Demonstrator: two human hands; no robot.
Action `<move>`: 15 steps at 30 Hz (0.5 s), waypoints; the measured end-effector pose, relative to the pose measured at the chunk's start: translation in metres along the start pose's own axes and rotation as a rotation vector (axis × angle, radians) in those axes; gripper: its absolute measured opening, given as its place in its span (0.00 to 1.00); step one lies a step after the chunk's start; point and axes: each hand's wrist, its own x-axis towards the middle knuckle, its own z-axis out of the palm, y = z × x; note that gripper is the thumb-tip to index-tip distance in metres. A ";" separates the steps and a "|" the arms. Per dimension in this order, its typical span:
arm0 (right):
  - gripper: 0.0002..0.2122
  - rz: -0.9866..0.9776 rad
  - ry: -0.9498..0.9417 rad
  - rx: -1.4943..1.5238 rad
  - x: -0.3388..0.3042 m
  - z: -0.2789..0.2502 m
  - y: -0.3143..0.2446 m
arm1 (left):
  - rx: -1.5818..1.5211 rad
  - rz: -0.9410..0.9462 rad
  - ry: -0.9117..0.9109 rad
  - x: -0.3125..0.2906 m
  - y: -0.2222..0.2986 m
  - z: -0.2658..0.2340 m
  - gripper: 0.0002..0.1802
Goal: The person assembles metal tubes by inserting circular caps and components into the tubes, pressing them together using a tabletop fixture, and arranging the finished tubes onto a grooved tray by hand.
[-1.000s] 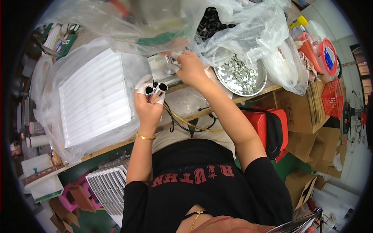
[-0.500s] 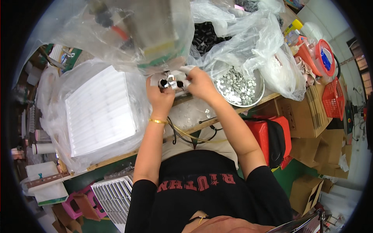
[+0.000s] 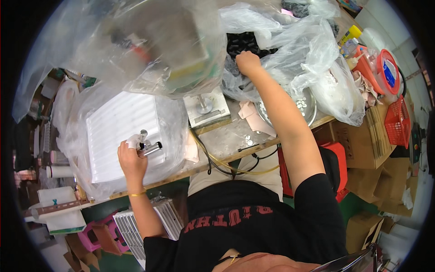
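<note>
Low over the ribbed white tray [image 3: 102, 156], my left hand [image 3: 131, 158] is closed around a shiny chrome fitting [image 3: 151, 147] with tubular ends. Something white covers part of its fingertips. My right hand [image 3: 248, 63] is at the open bag of small black parts [image 3: 242, 43], its fingers curled down. Whatever they grip is hidden beneath the hand. Between the two hands stands a metal fixture plate [image 3: 215, 115] with a round post, under a machine [image 3: 167, 45] draped in clear plastic.
A round metal pan [image 3: 312, 109] of small silver pieces lies partly under my right forearm. Pink cloth [image 3: 253, 119] and a few loose discs are near the table edge. Cables [image 3: 208, 156] hang over that edge. Red baskets [image 3: 398, 122] and cardboard boxes stand at the right.
Both hands have left the fixture under the machine. The left carried the chrome fitting left over the white tray; the right moved up and right to the black parts.
</note>
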 end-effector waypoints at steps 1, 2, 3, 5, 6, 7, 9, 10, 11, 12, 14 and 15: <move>0.08 -0.020 0.001 0.008 0.000 0.000 0.001 | 0.094 -0.103 -0.192 -0.008 -0.014 -0.003 0.19; 0.08 -0.031 0.001 0.011 -0.002 0.001 0.001 | 0.100 -0.112 -0.192 -0.014 -0.025 -0.002 0.19; 0.08 -0.031 0.002 0.014 -0.004 0.000 0.001 | 0.084 -0.100 -0.259 -0.016 -0.032 0.001 0.19; 0.08 -0.035 -0.021 -0.015 -0.004 -0.002 -0.004 | 0.067 -0.091 -0.323 -0.020 -0.040 0.003 0.19; 0.08 -0.031 -0.022 -0.022 -0.005 -0.002 -0.004 | 0.057 -0.085 -0.278 -0.017 -0.039 0.003 0.18; 0.08 -0.038 -0.021 -0.038 -0.006 -0.003 -0.004 | 0.047 -0.080 -0.234 -0.013 -0.037 0.003 0.18; 0.08 -0.044 -0.018 -0.063 -0.010 -0.007 0.003 | 0.017 -0.088 -0.190 -0.005 -0.020 -0.003 0.18; 0.08 -0.075 0.088 0.048 -0.017 -0.014 0.008 | 0.000 -0.105 -0.149 -0.001 -0.010 -0.007 0.18; 0.08 -0.105 0.193 0.160 -0.025 -0.020 0.012 | -0.003 -0.111 -0.146 0.002 -0.001 -0.010 0.18; 0.08 -0.123 0.191 0.159 -0.033 -0.028 0.010 | -0.161 -0.200 -0.107 0.002 0.009 -0.012 0.16; 0.11 -0.038 0.294 0.718 -0.061 -0.043 -0.009 | -0.308 -0.328 -0.065 -0.011 0.010 -0.013 0.15; 0.11 -0.058 0.276 0.724 -0.075 -0.051 -0.018 | -0.585 -0.514 -0.019 -0.015 0.006 -0.010 0.13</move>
